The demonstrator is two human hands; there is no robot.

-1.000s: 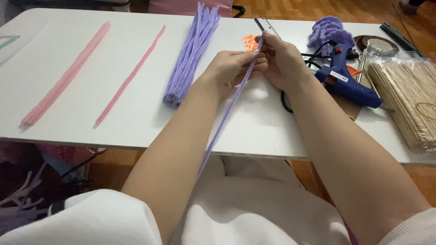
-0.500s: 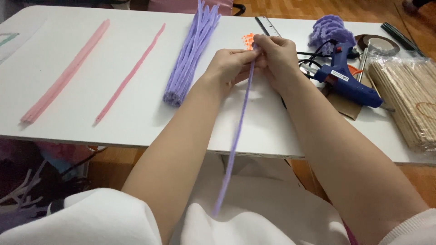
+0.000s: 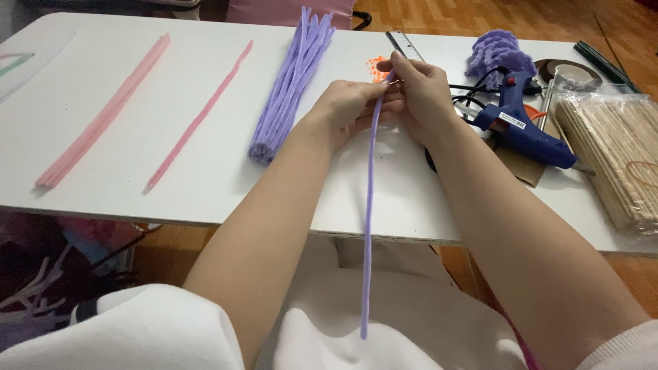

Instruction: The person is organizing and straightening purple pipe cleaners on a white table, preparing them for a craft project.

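A long purple pipe cleaner (image 3: pixel 369 205) hangs straight down from both my hands, past the near table edge to my lap. My left hand (image 3: pixel 353 106) and my right hand (image 3: pixel 419 92) pinch its top end together above the white table (image 3: pixel 205 178). Their fingertips touch each other there. A bundle of purple pipe cleaners (image 3: pixel 291 82) lies just left of my left hand.
A pink pipe cleaner bundle (image 3: pixel 103 116) and a thinner pink one (image 3: pixel 199 116) lie at the left. A blue glue gun (image 3: pixel 524 127), a purple fluffy piece (image 3: pixel 499 51), a ruler (image 3: pixel 408 44) and a bag of wooden sticks (image 3: pixel 617 151) sit at the right.
The pipe cleaner's free end has swung from slanting left to hanging straight down. Both hands stay together at its top end.
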